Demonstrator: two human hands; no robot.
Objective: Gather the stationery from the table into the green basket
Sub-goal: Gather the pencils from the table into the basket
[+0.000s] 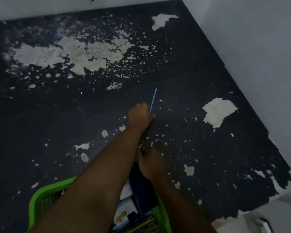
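- Green basket (40, 197) at the bottom of the view, standing on the black table (57, 123), whose paint has flaked off in pale patches.
- Beyond the basket, toward the middle of the table: left hand (139, 115) reached out on a straight arm, fingers curled, pinching the lower end of a thin blue pencil (153, 100).
- Pencil pointing away from the basket, far end free; lying on the table or lifted off it, impossible to tell.
- At the basket's far right corner: right hand (150, 163), back upward, fingers curled; gripping the rim or something beneath, impossible to tell.
- Inside the basket, just under the right hand: a dark blue book (139, 187) leaning on edge, with pale papers and a yellow pencil (141, 225) nearer the camera, partly hidden by the left forearm.
- Well away from the basket, behind and to the right of the table: pale walls (259, 47).
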